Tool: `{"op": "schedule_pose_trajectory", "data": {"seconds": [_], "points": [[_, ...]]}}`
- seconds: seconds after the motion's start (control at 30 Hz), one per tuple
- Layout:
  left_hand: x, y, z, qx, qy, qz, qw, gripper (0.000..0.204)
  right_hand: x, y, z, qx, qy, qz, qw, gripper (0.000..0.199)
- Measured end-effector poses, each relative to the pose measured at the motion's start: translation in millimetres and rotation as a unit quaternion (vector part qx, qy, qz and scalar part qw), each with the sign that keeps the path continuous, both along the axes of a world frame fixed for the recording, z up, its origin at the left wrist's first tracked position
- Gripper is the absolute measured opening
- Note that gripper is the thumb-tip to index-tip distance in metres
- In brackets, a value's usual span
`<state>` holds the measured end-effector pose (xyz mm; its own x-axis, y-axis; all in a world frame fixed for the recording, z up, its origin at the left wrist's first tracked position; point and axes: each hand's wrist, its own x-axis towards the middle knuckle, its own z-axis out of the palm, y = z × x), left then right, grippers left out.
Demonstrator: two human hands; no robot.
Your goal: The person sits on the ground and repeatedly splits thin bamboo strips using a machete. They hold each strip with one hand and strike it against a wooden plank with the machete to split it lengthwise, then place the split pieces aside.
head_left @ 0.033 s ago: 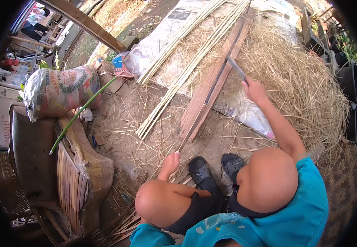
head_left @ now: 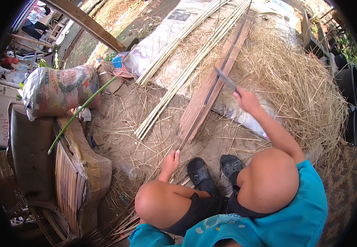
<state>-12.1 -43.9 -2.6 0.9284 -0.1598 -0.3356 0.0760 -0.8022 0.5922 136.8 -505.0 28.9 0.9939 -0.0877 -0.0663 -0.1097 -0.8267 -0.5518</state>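
Note:
My right hand (head_left: 248,101) is wrapped round the handle of a knife (head_left: 225,78). Its blade points up and left, over a long reddish-brown wooden board (head_left: 191,116). Along the board runs a narrow dark strip or groove (head_left: 233,51); which of the two I cannot tell. My left hand (head_left: 170,164), lower down beside my left knee, is closed on the near end of a thin strip (head_left: 184,141), seemingly bamboo, that reaches up to the board. Left of the board lie pale split strips (head_left: 168,99) in long bundles.
A heap of straw-like shavings (head_left: 302,78) covers the right side over a white sheet (head_left: 244,115). To the left are a stuffed sack (head_left: 63,88), a green stalk (head_left: 81,108) and a worn wooden seat (head_left: 92,164). A clear plastic cup (head_left: 131,171) lies near my left knee.
My right hand and the knife have moved down and left, nearer to me along the board. My left hand stays almost in place, still on the thin strip.

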Motion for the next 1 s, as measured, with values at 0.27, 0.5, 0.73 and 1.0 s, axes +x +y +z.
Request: {"op": "schedule_pose_trajectory", "data": {"seconds": [0.27,0.5,0.73,1.0], "points": [[-49,34,-5,0.127,0.001,-0.065,0.990,0.040,0,-51,-15,-0.027,-0.044,-0.043,0.998,0.034],[-45,45,6,-0.003,0.031,0.024,0.999,0.052,-61,102,-26,-0.002,-0.004,0.220,0.975,0.045],[-105,2,181,0.074,-0.193,0.093,0.974,0.031,16,-36,-17,-0.079,-0.009,0.002,0.997,0.040],[-3,21,20,-0.168,0.165,0.079,0.969,0.054,-69,90,-32,-0.042,0.004,0.332,0.942,0.047]]}}
